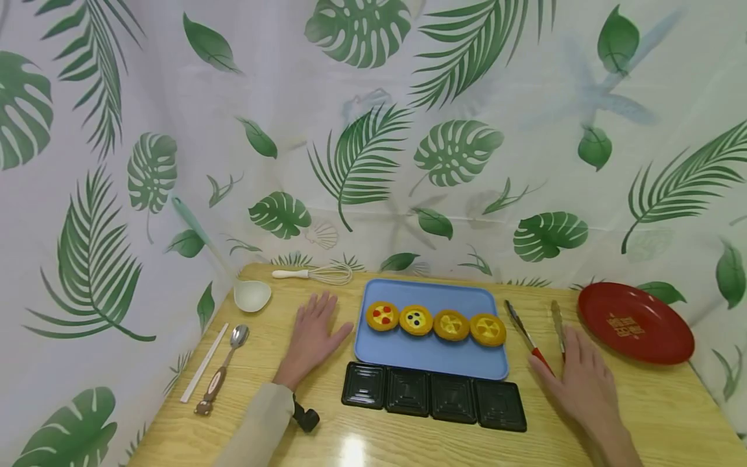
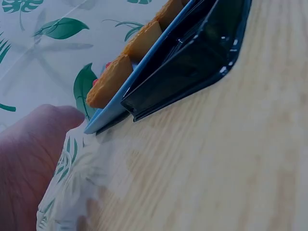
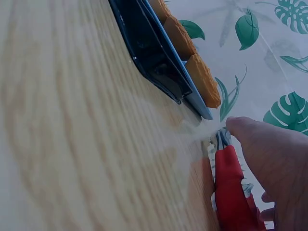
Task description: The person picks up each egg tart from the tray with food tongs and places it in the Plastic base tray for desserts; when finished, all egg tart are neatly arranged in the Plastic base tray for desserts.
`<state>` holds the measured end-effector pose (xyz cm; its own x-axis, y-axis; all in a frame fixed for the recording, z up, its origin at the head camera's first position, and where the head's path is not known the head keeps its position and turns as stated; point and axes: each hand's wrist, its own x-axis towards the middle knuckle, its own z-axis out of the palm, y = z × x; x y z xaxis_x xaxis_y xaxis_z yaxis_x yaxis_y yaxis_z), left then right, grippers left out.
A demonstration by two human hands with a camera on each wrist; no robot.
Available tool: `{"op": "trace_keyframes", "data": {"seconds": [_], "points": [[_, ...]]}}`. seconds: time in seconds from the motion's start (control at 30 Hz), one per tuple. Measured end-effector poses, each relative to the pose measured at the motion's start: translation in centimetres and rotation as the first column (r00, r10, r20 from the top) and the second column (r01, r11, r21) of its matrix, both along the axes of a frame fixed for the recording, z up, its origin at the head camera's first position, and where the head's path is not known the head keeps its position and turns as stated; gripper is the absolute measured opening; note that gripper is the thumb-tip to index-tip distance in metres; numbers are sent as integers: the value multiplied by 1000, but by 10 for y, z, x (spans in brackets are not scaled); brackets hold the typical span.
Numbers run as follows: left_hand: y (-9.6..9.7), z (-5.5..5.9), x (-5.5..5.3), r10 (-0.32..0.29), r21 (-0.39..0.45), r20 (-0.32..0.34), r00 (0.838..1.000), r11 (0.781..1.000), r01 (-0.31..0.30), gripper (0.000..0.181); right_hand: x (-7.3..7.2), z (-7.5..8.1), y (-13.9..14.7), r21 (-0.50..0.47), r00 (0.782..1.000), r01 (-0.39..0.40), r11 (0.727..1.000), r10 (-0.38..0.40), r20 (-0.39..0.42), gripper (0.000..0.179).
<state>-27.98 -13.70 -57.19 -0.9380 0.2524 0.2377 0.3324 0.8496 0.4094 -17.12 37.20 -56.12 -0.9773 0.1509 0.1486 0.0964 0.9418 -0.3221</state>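
My left hand (image 1: 312, 336) lies on the wooden table with its fingers straight and spread, left of a blue tray (image 1: 428, 357). On that tray several egg tarts sit in a row, the leftmost tart (image 1: 382, 316) topped with red pieces. My right hand (image 1: 588, 383) rests at the right, fingers extended over the handle end of metal tongs (image 1: 523, 329) with red grips. In the right wrist view the red grip (image 3: 228, 180) lies beside the thumb, which is not curled round it. The tongs' two arms stand spread apart.
Several black square molds (image 1: 408, 392) line the tray's front edge. A red oval plate (image 1: 636, 323) is at the right. Leftward are a whisk (image 1: 315, 274), a ladle (image 1: 252, 296) leaning on the curtain, a spoon (image 1: 224, 370) and a white stick (image 1: 204, 363). A leaf-print curtain (image 1: 373, 246) backs the table.
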Motion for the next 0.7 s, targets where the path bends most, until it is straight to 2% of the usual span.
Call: {"op": "trace_keyframes", "data": {"seconds": [0.2, 0.37, 0.7], "points": [[9, -5, -7, -114, 7, 40, 993, 993, 114, 86, -6, 1, -4, -36, 998, 30, 999, -28, 60, 114], [19, -8, -11, -158, 22, 66, 985, 987, 157, 86, -11, 0, -7, -46, 994, 49, 998, -44, 102, 116], [34, -9, -20, -234, 28, 83, 969, 972, 233, 86, -16, -3, -12, -35, 995, 81, 996, -79, 62, 107]]}}
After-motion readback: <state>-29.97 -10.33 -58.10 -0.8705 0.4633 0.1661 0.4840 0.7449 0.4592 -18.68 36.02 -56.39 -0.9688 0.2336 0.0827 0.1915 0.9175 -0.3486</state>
